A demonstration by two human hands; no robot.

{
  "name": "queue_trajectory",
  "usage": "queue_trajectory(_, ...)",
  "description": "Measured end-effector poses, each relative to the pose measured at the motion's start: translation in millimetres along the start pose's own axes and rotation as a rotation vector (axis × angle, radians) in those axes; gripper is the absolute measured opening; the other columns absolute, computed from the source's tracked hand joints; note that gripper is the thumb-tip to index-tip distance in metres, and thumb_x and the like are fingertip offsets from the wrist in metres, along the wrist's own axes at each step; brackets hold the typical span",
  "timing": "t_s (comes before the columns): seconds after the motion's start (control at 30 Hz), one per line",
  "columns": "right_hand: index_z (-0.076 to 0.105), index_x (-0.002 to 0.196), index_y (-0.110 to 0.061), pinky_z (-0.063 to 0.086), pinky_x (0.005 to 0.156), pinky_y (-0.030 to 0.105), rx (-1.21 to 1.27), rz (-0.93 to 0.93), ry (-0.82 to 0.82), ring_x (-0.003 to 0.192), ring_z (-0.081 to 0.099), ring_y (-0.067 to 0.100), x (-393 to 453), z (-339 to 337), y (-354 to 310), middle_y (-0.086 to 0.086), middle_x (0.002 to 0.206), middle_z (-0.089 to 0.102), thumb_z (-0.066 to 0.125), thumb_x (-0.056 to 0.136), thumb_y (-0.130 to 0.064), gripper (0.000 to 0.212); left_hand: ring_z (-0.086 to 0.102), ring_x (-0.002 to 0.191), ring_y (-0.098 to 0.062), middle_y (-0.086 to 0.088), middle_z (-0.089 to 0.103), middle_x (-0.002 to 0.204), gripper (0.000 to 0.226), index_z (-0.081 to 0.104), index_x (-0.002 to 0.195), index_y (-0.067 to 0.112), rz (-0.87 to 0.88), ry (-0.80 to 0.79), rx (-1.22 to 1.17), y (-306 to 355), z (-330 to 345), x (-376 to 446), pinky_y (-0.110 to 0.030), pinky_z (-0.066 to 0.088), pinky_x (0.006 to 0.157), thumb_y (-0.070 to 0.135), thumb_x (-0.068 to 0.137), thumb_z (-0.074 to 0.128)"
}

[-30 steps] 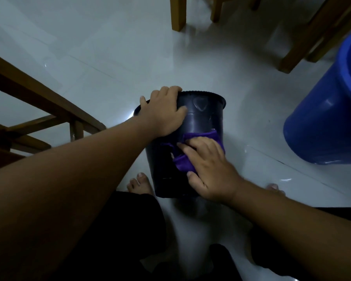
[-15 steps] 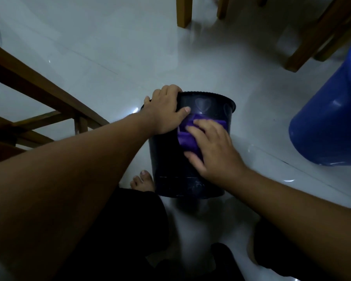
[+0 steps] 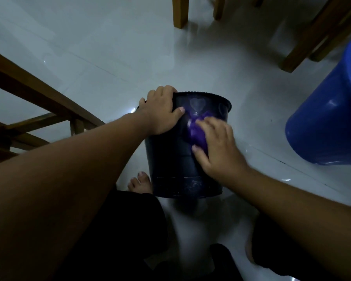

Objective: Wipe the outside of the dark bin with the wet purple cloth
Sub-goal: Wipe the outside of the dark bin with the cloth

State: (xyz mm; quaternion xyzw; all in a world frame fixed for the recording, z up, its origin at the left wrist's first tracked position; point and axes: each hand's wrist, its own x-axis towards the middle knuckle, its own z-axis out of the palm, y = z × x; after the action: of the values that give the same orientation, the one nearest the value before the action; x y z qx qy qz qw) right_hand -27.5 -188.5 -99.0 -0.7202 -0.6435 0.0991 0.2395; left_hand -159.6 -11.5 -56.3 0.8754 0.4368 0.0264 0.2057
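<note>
Right hand flat on the bin's side, fingers spread, palm pressing the cloth against the wall just below the rim; not gripping, more a flat push. Cloth bunched under the fingers, purple, part sticking out toward the left. Hand is a bit blurred. Left hand curled over the rim on the near-left side, thumb down the outer wall, closed on the rim to steady it.

Bin stands upright on the tiled floor, between the person's bare feet, one foot touching or just beside its base. Faint heart pattern near the top.

Handling guess: bin looks like thin plastic, light, likely to slide or tip on glossy tile if pushed sideways, so the rim hold matters. Wall smooth and slippery when wet. Cloth soft, limp, needs palm pressure to stay put.

Further out: blue bucket to the right, well apart. Wooden chair legs beyond, wooden frame at left.
</note>
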Motion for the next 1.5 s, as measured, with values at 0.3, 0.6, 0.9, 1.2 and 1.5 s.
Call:
queue_trajectory(0.3,0.045,0.141,-0.014,0.033,0.11,0.05,-0.046,-0.039,0.017,0.13,0.037,0.035,17,1,4,0.015,0.142,0.043,0.052,0.087,-0.045,0.063,0.039,0.12,-0.035,-0.014,0.045,0.132,0.052,0.039,0.127,0.015,0.03,-0.02,-0.033,-3,-4,2,-0.052,0.035,0.1,0.046,0.088,0.053)
queue_trajectory(0.6,0.053,0.137,-0.012,0.032,0.11,0.053,-0.099,-0.417,-0.116,0.127,0.044,0.036,-37,11,4,0.015,0.138,0.052,0.062,0.079,-0.037,0.064,0.038,0.122,-0.036,-0.014,0.043,0.135,0.054,0.038,0.13,0.015,0.01,-0.007,0.016,1,-1,1,-0.054,0.033,0.102,0.047,0.089,0.05)
queue_trajectory(0.9,0.047,0.141,-0.012,0.032,0.11,0.048,-0.037,0.031,0.083,0.126,0.038,0.034,20,-2,-8,0.015,0.139,0.044,0.057,0.087,-0.04,0.061,0.04,0.121,-0.033,-0.011,0.045,0.133,0.053,0.039,0.129,0.017,0.048,-0.011,0.004,9,0,1,-0.053,0.034,0.1,0.049,0.088,0.049)
queue_trajectory(1.2,0.052,0.138,-0.012,0.034,0.108,0.051,-0.013,-0.346,-0.084,0.124,0.044,0.035,-18,8,10,0.013,0.135,0.05,0.062,0.081,-0.035,0.062,0.039,0.121,-0.035,-0.013,0.044,0.133,0.052,0.039,0.127,0.017,0.025,-0.024,0.003,5,-1,4,-0.054,0.034,0.101,0.048,0.088,0.051)
queue_trajectory(1.5,0.048,0.138,-0.013,0.029,0.111,0.053,-0.055,-0.307,-0.064,0.127,0.041,0.035,-29,9,-3,0.015,0.137,0.049,0.061,0.077,-0.039,0.068,0.039,0.121,-0.036,-0.014,0.044,0.133,0.053,0.038,0.129,0.016,0.0,-0.01,0.021,5,1,5,-0.054,0.033,0.102,0.048,0.088,0.05)
